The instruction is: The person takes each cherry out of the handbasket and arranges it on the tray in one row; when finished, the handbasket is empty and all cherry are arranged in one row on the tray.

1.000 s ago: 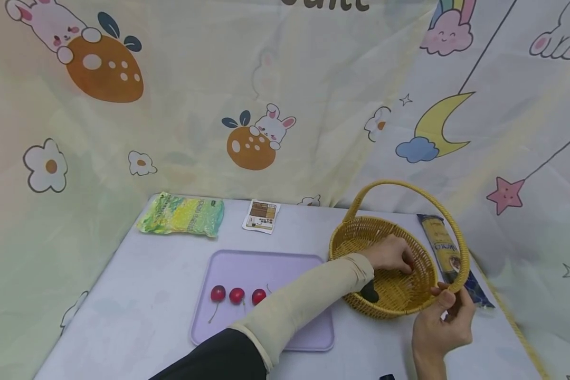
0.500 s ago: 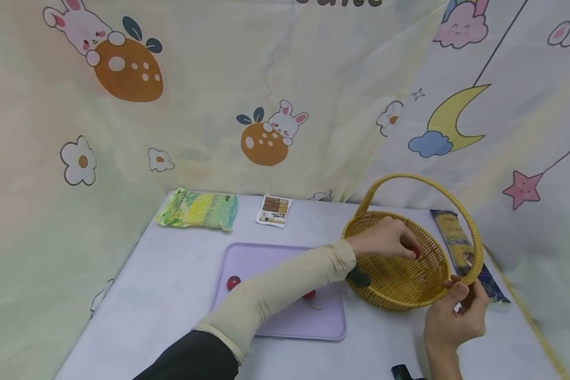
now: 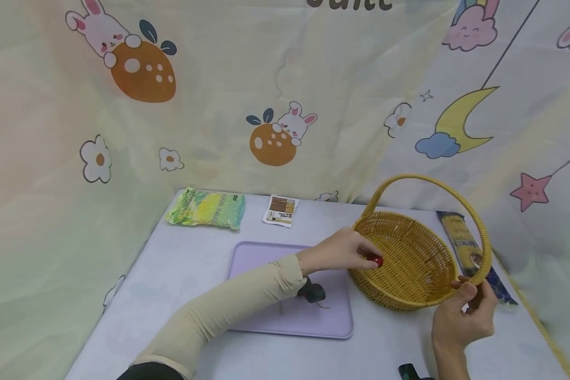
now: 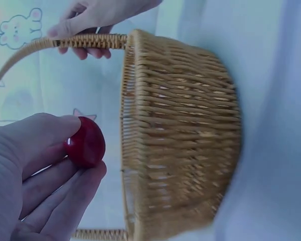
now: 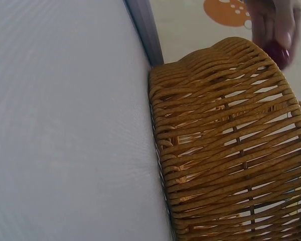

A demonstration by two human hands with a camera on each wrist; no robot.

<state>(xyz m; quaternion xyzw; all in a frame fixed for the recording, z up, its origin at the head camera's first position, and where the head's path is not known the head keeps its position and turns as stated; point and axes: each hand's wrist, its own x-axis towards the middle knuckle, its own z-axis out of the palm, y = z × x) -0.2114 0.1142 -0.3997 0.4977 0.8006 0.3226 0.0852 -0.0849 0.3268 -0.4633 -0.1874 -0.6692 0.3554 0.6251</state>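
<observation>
My left hand (image 3: 339, 250) pinches a dark red cherry (image 3: 377, 260) between thumb and fingers, at the left rim of a yellow-brown wicker basket (image 3: 410, 235). The left wrist view shows that cherry (image 4: 86, 143) up close, beside the basket's woven wall (image 4: 185, 135). On the right, my right hand (image 3: 465, 311) grips the foot of the basket's arched handle (image 3: 448, 189). A purple tray (image 3: 290, 331) lies under my left forearm; only thin cherry stems show there, the fruit being hidden by the sleeve and a black wrist camera.
A green-yellow packet (image 3: 206, 208) and a small white-brown sachet (image 3: 281, 211) lie at the table's back edge. Behind the basket on the right is a long blue-gold packet (image 3: 463, 243). A printed cloth (image 3: 209, 132) hangs behind the white table (image 3: 138, 322).
My left hand has moved left from inside the basket to its left rim, with the cherry in its fingers. The right hand keeps its grip on the handle. The head view has shifted slightly.
</observation>
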